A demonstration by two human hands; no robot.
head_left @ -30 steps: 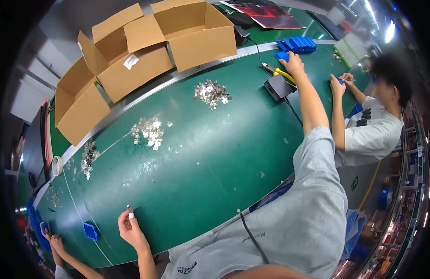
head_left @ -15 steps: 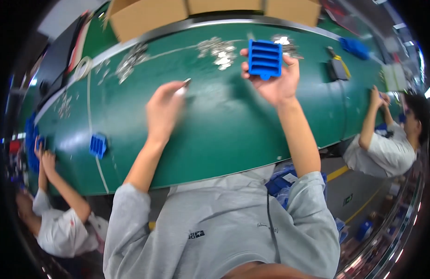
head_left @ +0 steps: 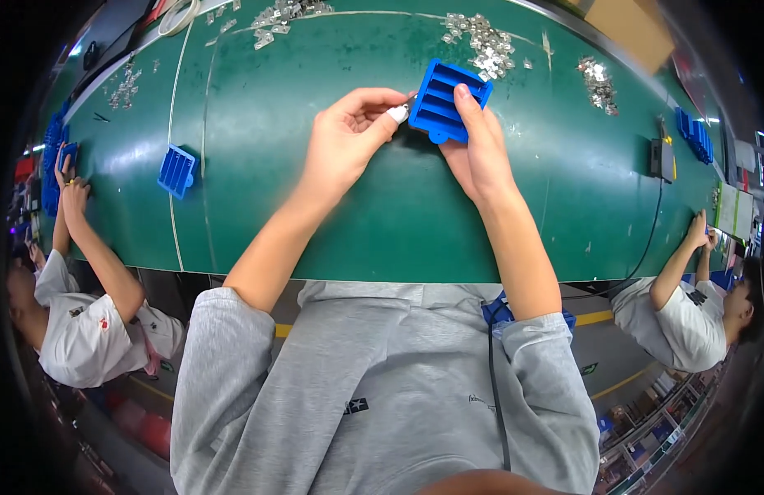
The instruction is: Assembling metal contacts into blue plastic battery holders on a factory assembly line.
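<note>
My right hand (head_left: 479, 157) grips a blue plastic slotted frame (head_left: 436, 106), its thumb laid over the slots and its fingers behind. The frame has several parallel slots and a small tab with a hole at its lower edge. Close to the frame's left side, my left hand (head_left: 345, 140) pinches a small metal piece (head_left: 411, 98) between thumb and forefinger; most of that piece is covered by the fingers. A white cover (head_left: 398, 114) wraps the left thumb's tip. Whether the piece touches the frame I cannot tell.
Piles of small metal pieces (head_left: 491, 48) lie on the green table (head_left: 382, 223). Another blue slotted frame (head_left: 177, 171) rests at the left. A grey and yellow corded device (head_left: 662, 158) stands at the right. Co-workers (head_left: 97, 330) sit on both sides.
My left hand has moved right with the small metal piece, up to the blue frame. My right hand has tilted the frame and brought its thumb onto the slots. The head view has shifted.
</note>
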